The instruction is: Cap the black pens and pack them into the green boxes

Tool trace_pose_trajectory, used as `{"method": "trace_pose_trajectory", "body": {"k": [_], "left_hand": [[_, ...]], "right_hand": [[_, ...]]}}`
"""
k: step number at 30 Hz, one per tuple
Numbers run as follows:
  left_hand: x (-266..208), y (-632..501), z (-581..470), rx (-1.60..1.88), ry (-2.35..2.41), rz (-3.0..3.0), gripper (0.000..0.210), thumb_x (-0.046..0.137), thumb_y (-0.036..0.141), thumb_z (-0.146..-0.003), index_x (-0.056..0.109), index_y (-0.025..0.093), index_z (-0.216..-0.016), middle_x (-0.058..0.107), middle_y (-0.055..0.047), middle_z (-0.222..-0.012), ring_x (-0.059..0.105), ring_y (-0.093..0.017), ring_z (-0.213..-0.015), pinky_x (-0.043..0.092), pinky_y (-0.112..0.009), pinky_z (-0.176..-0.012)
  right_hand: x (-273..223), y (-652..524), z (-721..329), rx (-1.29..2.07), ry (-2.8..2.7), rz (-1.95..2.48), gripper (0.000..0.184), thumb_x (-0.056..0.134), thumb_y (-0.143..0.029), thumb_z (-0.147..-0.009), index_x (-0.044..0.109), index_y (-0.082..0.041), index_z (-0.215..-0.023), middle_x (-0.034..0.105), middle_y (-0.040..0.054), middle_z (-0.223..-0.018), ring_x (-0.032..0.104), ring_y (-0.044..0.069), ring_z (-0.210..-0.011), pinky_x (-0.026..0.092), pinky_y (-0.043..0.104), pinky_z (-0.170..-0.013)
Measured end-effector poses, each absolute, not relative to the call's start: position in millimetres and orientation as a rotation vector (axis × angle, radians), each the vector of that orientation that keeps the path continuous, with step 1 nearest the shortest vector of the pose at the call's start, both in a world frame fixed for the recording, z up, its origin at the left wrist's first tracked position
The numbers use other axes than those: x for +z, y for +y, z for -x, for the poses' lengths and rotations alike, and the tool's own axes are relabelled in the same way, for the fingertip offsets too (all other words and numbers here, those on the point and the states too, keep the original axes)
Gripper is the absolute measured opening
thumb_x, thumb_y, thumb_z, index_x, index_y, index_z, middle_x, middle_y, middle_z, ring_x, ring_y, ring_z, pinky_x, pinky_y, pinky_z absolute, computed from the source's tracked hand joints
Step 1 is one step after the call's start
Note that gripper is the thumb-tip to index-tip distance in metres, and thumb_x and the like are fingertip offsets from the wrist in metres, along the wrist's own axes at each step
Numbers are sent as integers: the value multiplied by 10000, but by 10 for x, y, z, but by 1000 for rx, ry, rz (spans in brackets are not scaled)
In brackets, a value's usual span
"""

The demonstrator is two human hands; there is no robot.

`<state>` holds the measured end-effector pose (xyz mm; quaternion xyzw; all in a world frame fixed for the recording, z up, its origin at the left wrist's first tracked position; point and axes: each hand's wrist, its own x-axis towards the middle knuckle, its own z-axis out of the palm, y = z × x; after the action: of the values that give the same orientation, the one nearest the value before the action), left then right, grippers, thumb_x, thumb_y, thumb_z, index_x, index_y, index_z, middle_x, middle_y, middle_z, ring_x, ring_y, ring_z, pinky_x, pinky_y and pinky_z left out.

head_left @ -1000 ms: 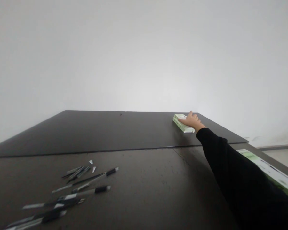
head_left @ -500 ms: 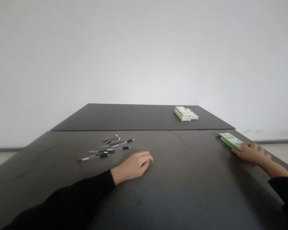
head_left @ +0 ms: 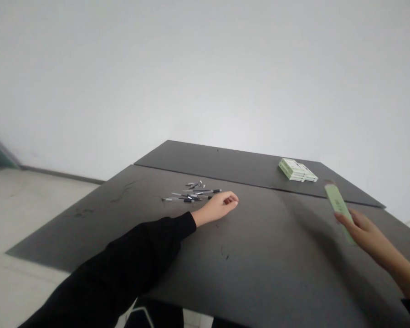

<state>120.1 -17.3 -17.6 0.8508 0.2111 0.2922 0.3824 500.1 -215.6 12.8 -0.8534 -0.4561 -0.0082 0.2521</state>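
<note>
My right hand (head_left: 367,230) is wrapped round a slim green and white box (head_left: 338,200), which is tilted up on edge over the right side of the dark table (head_left: 266,255). The green side of the box faces me. My left hand (head_left: 217,208) rests on the table near the middle, its fingers loosely curled in with nothing seen in them. Just behind and left of it lie several clear pens (head_left: 208,191) with black grips, and small pen parts (head_left: 195,184) scattered beyond them. My left hand partly covers the near pens.
A stack of similar green and white boxes (head_left: 295,170) sits at the back right, on the farther table section (head_left: 239,159). A seam runs between the two sections. Behind stands a plain white wall (head_left: 205,73); pale floor (head_left: 48,196) shows at the left.
My right hand has lifted the box and turned it, so its green side now shows. The view has swung left and tilted; my left hand stays by the pens.
</note>
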Motion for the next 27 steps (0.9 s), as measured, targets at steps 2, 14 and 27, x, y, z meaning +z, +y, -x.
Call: {"method": "trace_pose_trajectory", "body": {"k": [2, 14, 27], "left_hand": [[-88, -173, -1077, 763, 566, -2129, 198, 540, 290, -913, 641, 148, -1006, 672, -44, -890, 600, -140, -796, 478, -249, -750], [-64, 255, 176, 931, 965, -2009, 259, 373, 280, -890, 574, 174, -766, 545, 28, -598, 527, -123, -550, 422, -244, -585], [-229, 536, 514, 807, 1011, -2496, 224, 713, 394, -795, 708, 200, -907, 603, -58, -999, 527, -241, -1021, 386, -377, -950]], "right_hand": [[185, -1957, -4486, 148, -1319, 2176, 619, 417, -548, -900, 541, -135, -1344, 627, 272, -1309, 636, 365, -1159, 496, 426, -965], [-325, -1193, -3426, -324, -1857, 2409, 673, 317, -515, -986, 403, -115, -1520, 581, 238, -1328, 586, 413, -1175, 451, 574, -973], [-176, -882, -2761, -460, -2035, 1956, 421, 492, -348, -920, 622, -129, -1255, 613, 194, -1230, 600, 343, -1134, 465, 483, -941]]}}
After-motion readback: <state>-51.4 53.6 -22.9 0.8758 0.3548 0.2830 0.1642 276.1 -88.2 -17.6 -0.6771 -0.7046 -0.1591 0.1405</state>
